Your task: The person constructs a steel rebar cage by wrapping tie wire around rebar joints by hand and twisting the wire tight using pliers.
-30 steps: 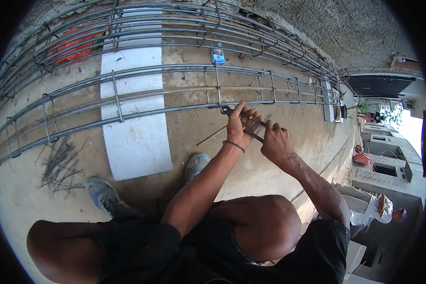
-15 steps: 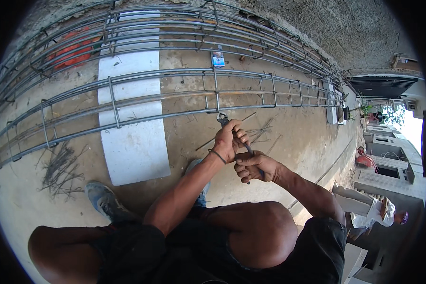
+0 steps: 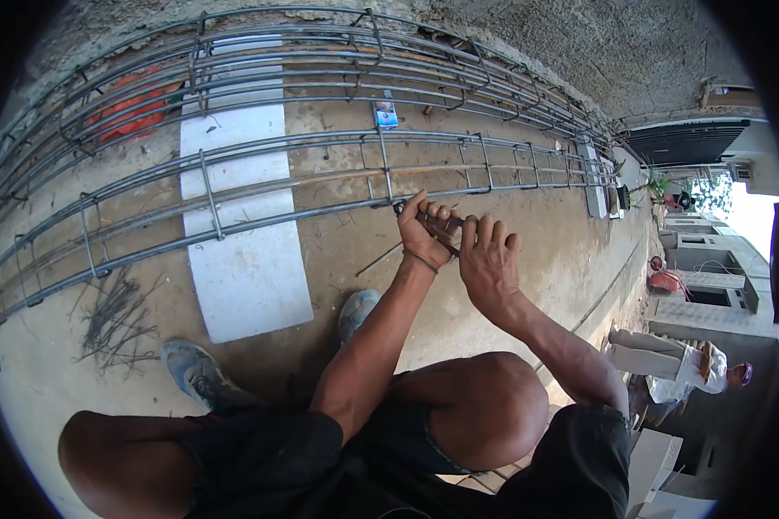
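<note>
A pair of dark tying pincers (image 3: 399, 208) has its jaws at the lower bar of the nearer rebar cage (image 3: 268, 221), close to the foot of a square stirrup (image 3: 387, 164). My left hand (image 3: 422, 232) is wrapped round the pincers just behind the jaws. Gripping the handle end, my right hand (image 3: 491, 266) has its fingers curled with the knuckles up. Fingers hide much of the tool, and whether a tie wire sits in the jaws cannot be made out.
More rebar cages (image 3: 320, 59) run behind, along a rough wall. A white board (image 3: 247, 294) lies under the bars, with loose tie wires (image 3: 119, 316) left of it. A small blue box (image 3: 385, 114) and red material (image 3: 128, 105) lie beyond. Another person (image 3: 697, 368) stands at right.
Both hands have moved up toward the cage, bringing the pincers' jaws against its lower bar. My right hand has turned over and risen to the handle end.
</note>
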### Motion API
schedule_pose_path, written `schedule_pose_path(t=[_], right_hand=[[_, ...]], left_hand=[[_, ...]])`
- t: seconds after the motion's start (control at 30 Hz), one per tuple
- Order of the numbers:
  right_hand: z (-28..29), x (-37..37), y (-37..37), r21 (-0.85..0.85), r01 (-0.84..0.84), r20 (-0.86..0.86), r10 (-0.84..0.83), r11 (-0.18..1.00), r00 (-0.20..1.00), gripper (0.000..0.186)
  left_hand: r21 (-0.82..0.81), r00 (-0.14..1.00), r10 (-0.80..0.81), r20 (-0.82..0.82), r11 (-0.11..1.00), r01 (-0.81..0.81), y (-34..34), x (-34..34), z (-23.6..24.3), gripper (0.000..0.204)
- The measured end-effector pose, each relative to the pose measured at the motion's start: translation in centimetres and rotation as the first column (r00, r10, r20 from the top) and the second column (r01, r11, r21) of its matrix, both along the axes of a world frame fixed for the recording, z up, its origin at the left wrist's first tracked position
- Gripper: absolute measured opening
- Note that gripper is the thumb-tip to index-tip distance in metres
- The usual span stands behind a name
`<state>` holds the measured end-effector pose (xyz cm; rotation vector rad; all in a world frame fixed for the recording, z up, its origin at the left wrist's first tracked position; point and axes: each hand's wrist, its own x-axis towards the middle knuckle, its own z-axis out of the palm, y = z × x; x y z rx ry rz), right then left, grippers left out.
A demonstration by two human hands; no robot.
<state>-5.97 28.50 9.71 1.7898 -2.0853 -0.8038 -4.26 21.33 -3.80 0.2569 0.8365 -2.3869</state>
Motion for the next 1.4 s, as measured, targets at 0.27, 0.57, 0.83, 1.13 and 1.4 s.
schedule_pose_path(t=[0.27, 0.57, 0.83, 1.13, 1.4], right_hand=[[-4.7, 0.5, 3.8, 0.351, 0.472, 0.871, -0.467, 0.808, 0.152, 0.013], [-8.0, 4.4, 9.9, 0.106, 0.693, 0.931, -0.316, 0.713, 0.182, 0.033], [-7.5, 6.0, 9.5, 0.605, 0.425, 0.516, 0.076, 0.673, -0.853, 0.048], [-8.9, -2.9, 14.0, 0.173, 0.623, 0.856, -0.43, 0.763, 0.288, 0.055], [-7.1, 2.7, 1.7, 0.157, 0.494, 0.746, 0.225, 0.855, -0.626, 0.033]], left_hand=[[-0.312, 0.851, -0.235, 0.47, 0.857, 0.41, 1.2, 4.2, -0.8, 0.018], [-0.587, 0.546, 0.232, 0.805, 0.445, 0.676, 4.3, 6.3, -1.1, 0.025], [-0.465, 0.37, 0.281, 0.885, 0.518, 0.718, 3.9, 8.5, -0.8, 0.023], [-0.56, 0.468, 0.325, 0.822, 0.305, 0.771, -4.1, 12.4, 2.9, 0.022], [-0.731, 0.603, 0.431, 0.672, 0.255, 0.633, -0.5, 10.4, 5.3, 0.02]])
